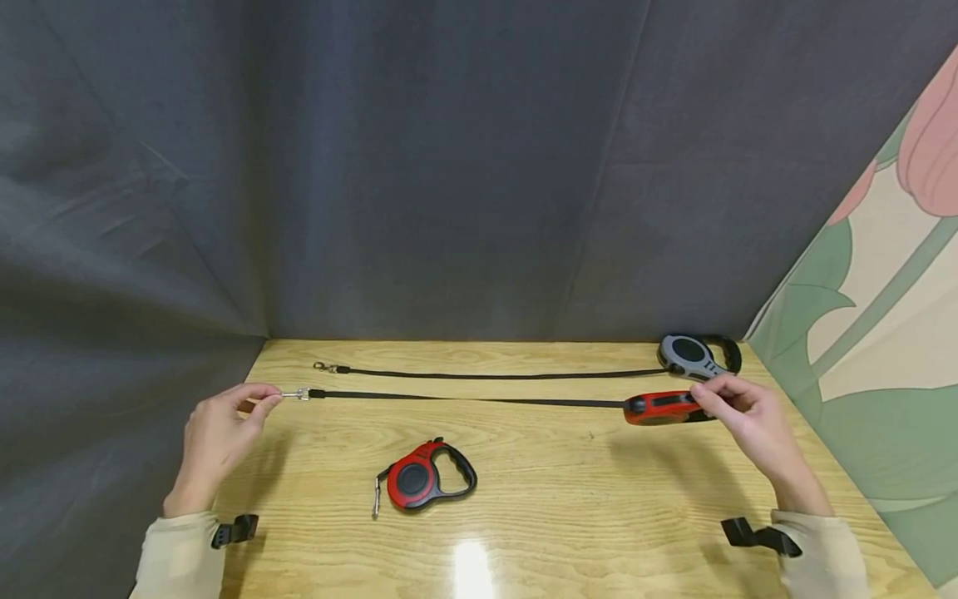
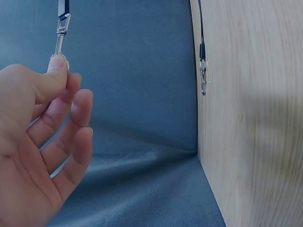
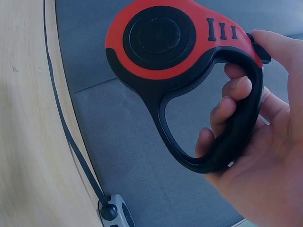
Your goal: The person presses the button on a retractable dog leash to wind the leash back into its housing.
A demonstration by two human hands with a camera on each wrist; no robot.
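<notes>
Between thumb and forefinger, my left hand (image 1: 220,437) pinches the metal snap hook (image 2: 60,40) of a retractable dog leash. Its black strap (image 1: 464,401) runs out straight to the right above the table. At the other end my right hand (image 1: 759,424) holds the red and black leash casing (image 3: 156,40); the fingers curl round its black handle loop and the thumb rests by the button (image 3: 259,49). A second red retractable leash (image 1: 413,478) lies on the table nearer me, its strap drawn in and its hook at the left.
A grey retractable leash (image 1: 687,351) lies at the back right of the wooden table (image 1: 539,491). Its black strap (image 1: 494,377) stretches left along the back, ending in a metal hook (image 2: 203,78). Dark grey cloth (image 1: 449,183) hangs behind and at left; a flowered panel (image 1: 883,349) stands right.
</notes>
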